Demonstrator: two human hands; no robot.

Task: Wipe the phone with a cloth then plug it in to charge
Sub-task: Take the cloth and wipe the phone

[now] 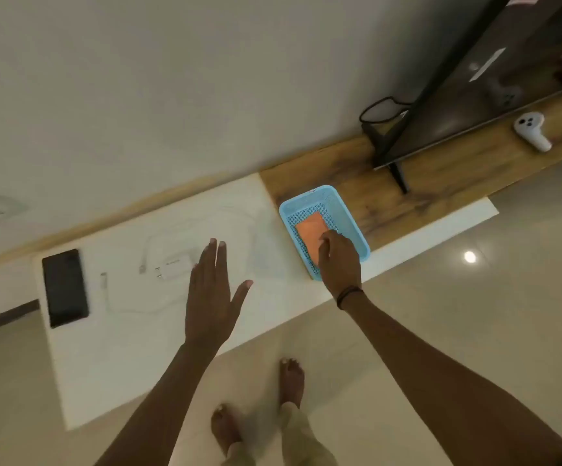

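Observation:
A black phone (pixel 65 287) lies face up at the left end of the white tabletop (pixel 131 358). To its right lie a white charging cable (pixel 115 307) and a white charger plug (pixel 172 265). A folded orange cloth (pixel 310 230) rests inside a light blue mesh basket (pixel 347 213) at the table's right end. My right hand (pixel 338 260) reaches into the basket, its fingertips touching the cloth's near edge; a firm grip is not visible. My left hand (pixel 210 294) hovers flat over the table's middle, fingers spread, holding nothing.
A wooden shelf (pixel 441 176) runs along the wall behind the basket, bearing a dark TV screen (pixel 474 79) on a stand and a white game controller (pixel 532 131). A black cable (pixel 377 112) loops behind the TV. My bare feet (pixel 259 408) stand on the tiled floor.

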